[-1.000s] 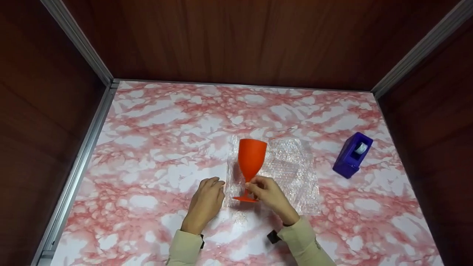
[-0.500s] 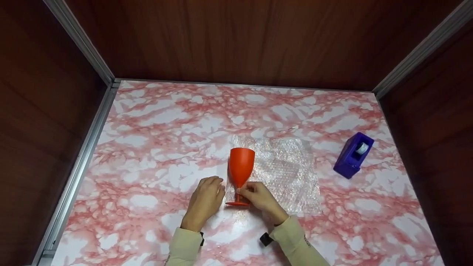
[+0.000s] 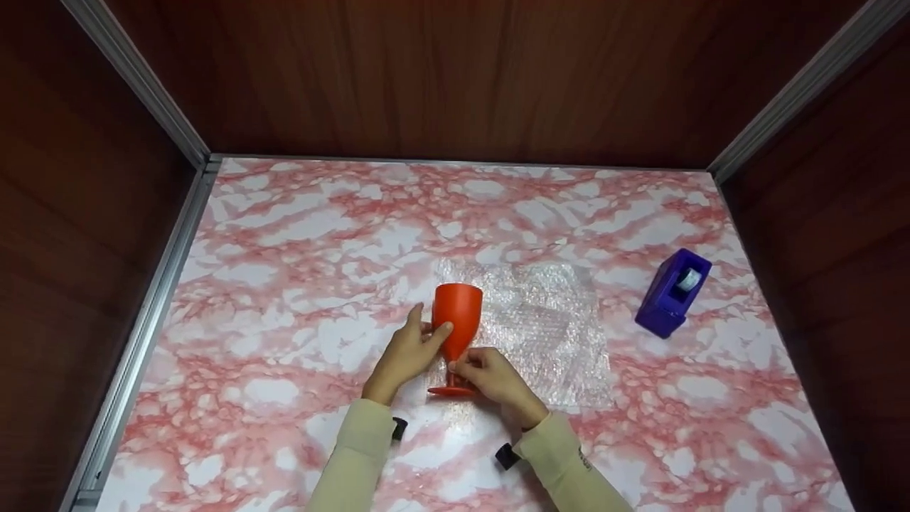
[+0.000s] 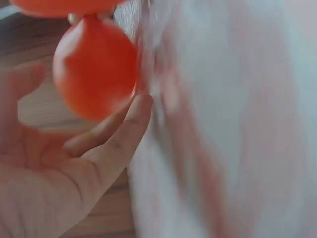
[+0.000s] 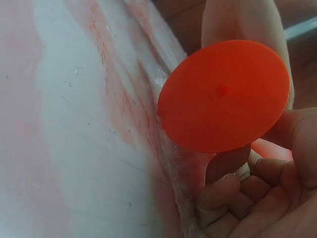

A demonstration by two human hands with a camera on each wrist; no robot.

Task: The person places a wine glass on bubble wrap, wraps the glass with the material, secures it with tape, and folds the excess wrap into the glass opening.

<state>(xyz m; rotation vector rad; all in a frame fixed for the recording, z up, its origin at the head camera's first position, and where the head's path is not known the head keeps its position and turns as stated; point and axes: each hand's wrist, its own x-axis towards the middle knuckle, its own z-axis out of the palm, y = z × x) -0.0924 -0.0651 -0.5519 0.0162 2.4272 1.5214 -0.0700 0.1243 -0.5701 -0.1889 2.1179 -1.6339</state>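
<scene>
An orange plastic goblet lies along the left side of a clear bubble wrap sheet, its mouth pointing away from me. My right hand pinches its stem between thumb and fingers. Beside the bowl is my left hand, its thumb reaching over the near side and its fingers along the left. The left wrist view shows that hand's fingers extended under the bowl, with the thumb spread away from it. In the right wrist view the round foot hides part of the stem and grip.
A purple tape dispenser with a roll of tape stands to the right of the sheet. Dark wood panels close in the pink and white marbled table at the back and both sides.
The right hand has brought the goblet left and down onto the sheet's left side. My left hand, earlier resting beside the sheet, has turned and come up to the bowl.
</scene>
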